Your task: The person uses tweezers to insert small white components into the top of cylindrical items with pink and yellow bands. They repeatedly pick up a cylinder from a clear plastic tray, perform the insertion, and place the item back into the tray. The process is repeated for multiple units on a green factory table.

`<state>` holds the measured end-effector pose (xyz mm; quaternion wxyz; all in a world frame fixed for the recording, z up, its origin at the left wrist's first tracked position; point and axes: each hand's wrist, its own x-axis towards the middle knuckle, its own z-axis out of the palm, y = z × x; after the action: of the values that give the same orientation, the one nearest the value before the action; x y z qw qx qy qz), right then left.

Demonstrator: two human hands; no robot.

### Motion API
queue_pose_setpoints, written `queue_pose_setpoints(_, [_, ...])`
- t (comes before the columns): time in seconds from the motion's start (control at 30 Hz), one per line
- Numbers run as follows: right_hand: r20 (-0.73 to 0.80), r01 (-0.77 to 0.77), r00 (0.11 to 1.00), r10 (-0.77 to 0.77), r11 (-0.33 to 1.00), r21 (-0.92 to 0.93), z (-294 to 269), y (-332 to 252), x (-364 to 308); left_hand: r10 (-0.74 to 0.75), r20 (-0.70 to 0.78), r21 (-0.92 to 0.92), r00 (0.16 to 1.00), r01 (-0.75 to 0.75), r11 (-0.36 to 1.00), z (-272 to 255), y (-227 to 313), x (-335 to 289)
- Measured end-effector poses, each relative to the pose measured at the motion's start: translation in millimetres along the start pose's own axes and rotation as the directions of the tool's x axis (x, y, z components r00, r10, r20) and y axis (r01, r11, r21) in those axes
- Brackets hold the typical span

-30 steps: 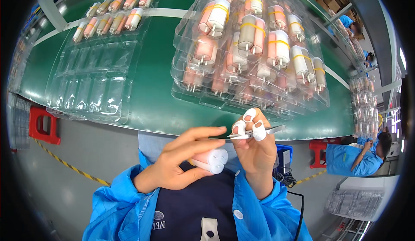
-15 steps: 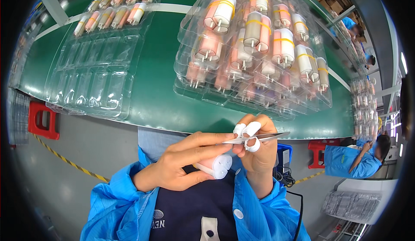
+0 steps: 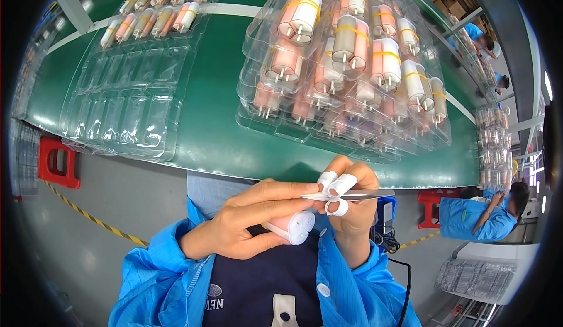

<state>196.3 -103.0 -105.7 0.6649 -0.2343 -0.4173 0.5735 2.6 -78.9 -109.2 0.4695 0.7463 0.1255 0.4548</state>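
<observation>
My left hand (image 3: 243, 218) is closed around a bundle of pink and white cylinders (image 3: 287, 226), its pale rounded end pointing right. The left fingertips also press on a thin white strip (image 3: 315, 197). My right hand (image 3: 355, 204) has white wraps (image 3: 342, 184) on its thumb and fingertips. Pinched in them is a thin flat metal blade (image 3: 372, 194), its tip sticking out to the right. The blade's other end meets the white strip close to the left fingertips. Whether strip and blade are joined, I cannot tell.
Ahead lies a green table (image 3: 214, 98). Stacked clear trays (image 3: 252, 107) hold several banded cylinder bundles (image 3: 384, 60) at the centre right. Another clear tray (image 3: 126, 101) at left has bundles in its far rows. Red stools (image 3: 57, 163) stand below; a person in blue (image 3: 478, 218) is at right.
My right hand has turned slightly, and the blade now lies more level. The left hand and its bundle have barely moved.
</observation>
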Motion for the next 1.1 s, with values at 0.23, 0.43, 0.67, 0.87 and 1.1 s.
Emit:
queue_pose_setpoints(0.23, [-0.014, -0.008, 1.0, 0.009, 0.999, 0.041, 0.8, -0.3, -1.0, 0.0, -0.008, -0.025, 1.0, -0.001, 1.0, 1.6, -2.2, -1.8])
queue_pose_setpoints(0.43, [-0.044, -0.029, 0.999, 0.03, 0.999, 0.03, 2.6, -3.4, -1.1, -0.045, -0.062, -0.071, 0.997, 0.041, 0.997, 6.0, 2.7, -3.1])
queue_pose_setpoints(0.67, [-0.126, -0.107, 0.987, 0.097, 0.991, -0.078, 3.9, -5.0, -0.9, -0.063, -0.01, 0.097, 0.998, 0.063, 0.993, -1.0, 0.2, 2.5])
queue_pose_setpoints(0.87, [-0.075, -0.067, 0.996, 0.055, 0.983, -0.168, 5.3, -6.6, 1.1, -0.116, -0.031, 0.007, 0.993, 0.116, 0.993, -1.0, -1.1, 1.3])
queue_pose_setpoints(1.1, [-0.319, -0.189, 0.948, 0.019, 0.838, -0.512, 5.5, 1.8, 2.1, -0.311, -0.158, -0.31, 0.937, 0.252, 0.917, -6.7, -3.0, -5.0])
